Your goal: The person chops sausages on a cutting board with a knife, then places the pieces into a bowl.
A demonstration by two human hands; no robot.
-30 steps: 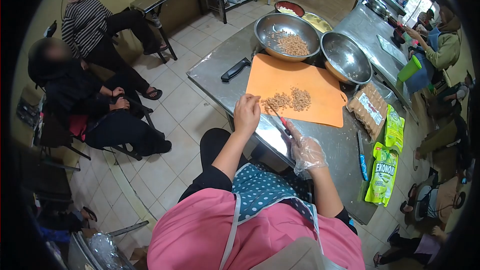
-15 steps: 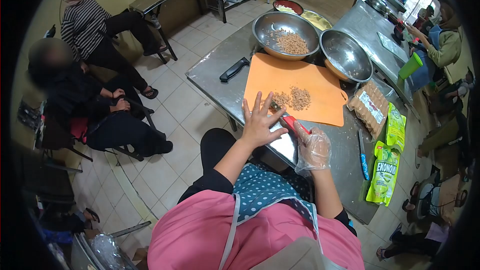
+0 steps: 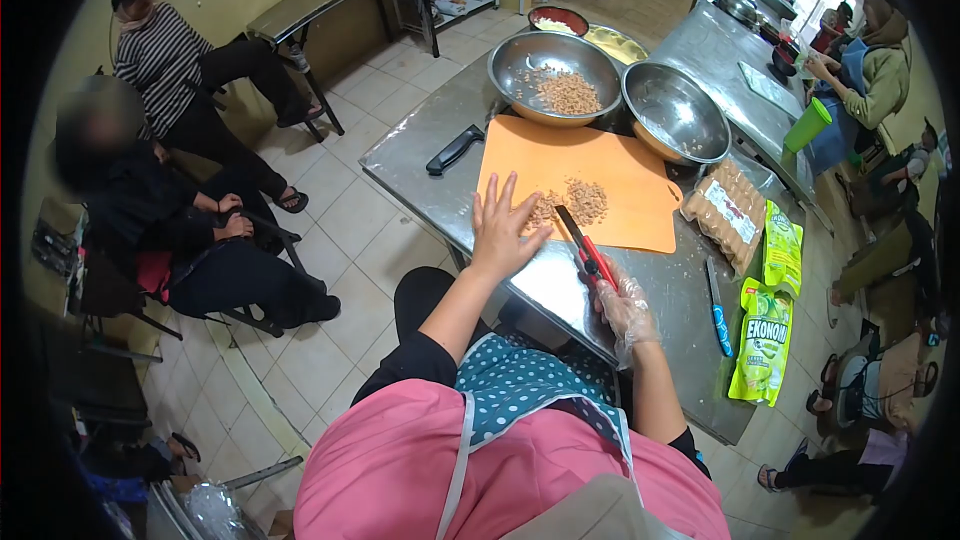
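My left hand, bare with fingers spread, rests over the near left corner of an orange cutting board, beside chopped light-brown pieces. In a clear plastic glove, my right hand is closed around the red handle of a knife. Its dark blade points away from me over the board's near edge, the tip at the chopped pieces. Behind the board, a large steel bowl holds more of the same pieces. A second steel bowl with bits stuck inside stands to its right.
A black-handled knife lies left of the board. On the right are a pack of sausages, a blue-handled knife and green Ekonomi pouches. Two people sit at the left; others are at the right. The steel table ends close to me.
My right hand has moved slightly down with the knife, turning the blade more upright and away from my left hand. My left hand has shifted slightly left; the view has shifted a little.
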